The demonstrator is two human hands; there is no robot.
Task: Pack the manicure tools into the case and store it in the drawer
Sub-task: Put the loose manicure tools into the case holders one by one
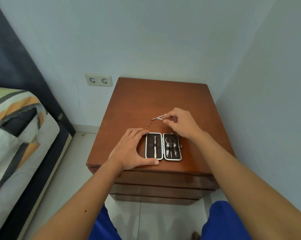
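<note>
A pale wall [146, 40] with a double socket [98, 80] stood behind a brown wooden nightstand [155, 99], a bed [16, 129] to its left. On the near part of the top lay the open case [163, 146], several tools strapped inside. The left hand [131, 149] curved wide around the case's left edge, thumb and fingertips touching it. Farther back, the right hand [181, 122] pinched a slim metal tool [159, 117] between thumb and forefinger, just above the wood.
</note>
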